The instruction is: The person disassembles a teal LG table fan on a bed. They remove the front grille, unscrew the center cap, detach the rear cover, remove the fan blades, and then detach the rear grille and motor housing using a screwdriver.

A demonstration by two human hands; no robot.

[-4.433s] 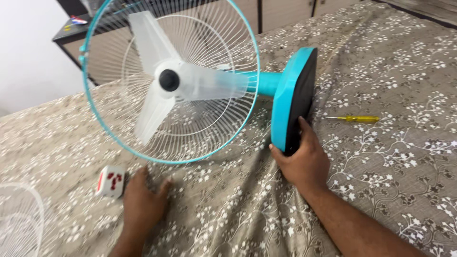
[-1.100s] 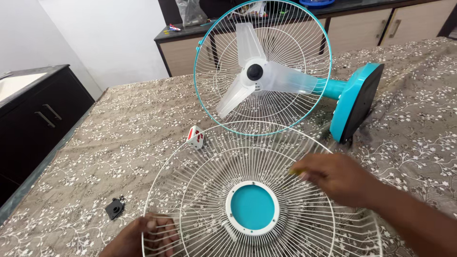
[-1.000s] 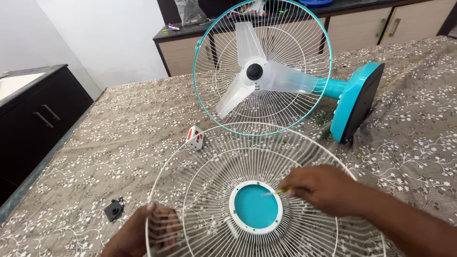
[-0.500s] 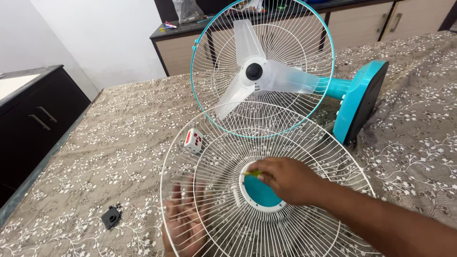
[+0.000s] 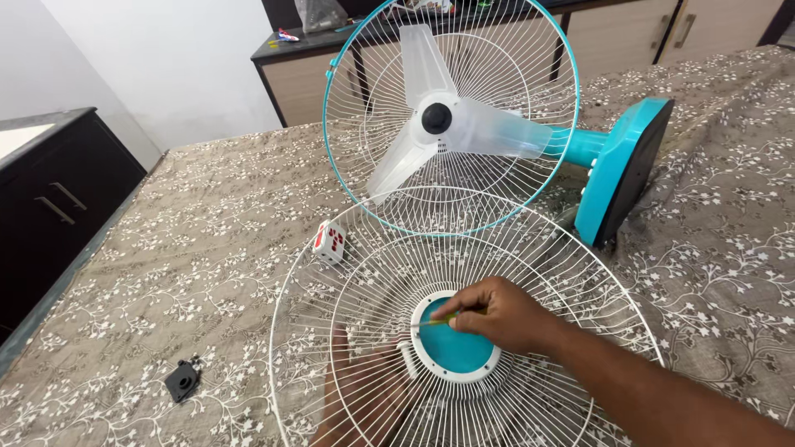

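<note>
A loose white wire fan grille (image 5: 546,273) with a teal centre disc (image 5: 460,356) is tilted up over the patterned cloth in front of me. My right hand (image 5: 509,314) grips a thin yellow-green screwdriver (image 5: 443,319), its tip at the left rim of the disc. Seen through the wires, my left hand (image 5: 364,397) lies flat against the grille's underside with fingers spread. Behind the grille, a teal fan (image 5: 436,118) lies on its side with clear blades exposed, its teal base (image 5: 621,170) standing on edge.
A small white and red block (image 5: 330,242) lies left of the grille. A small black plastic part (image 5: 180,382) sits at the lower left. A dark cabinet (image 5: 50,199) stands left of the bed, and a beige counter (image 5: 298,74) runs along the back.
The grille came from the left into both hands in front of me. My right hand brought the screwdriver to the centre disc, and my left hand moved from the rim to under the wires.
</note>
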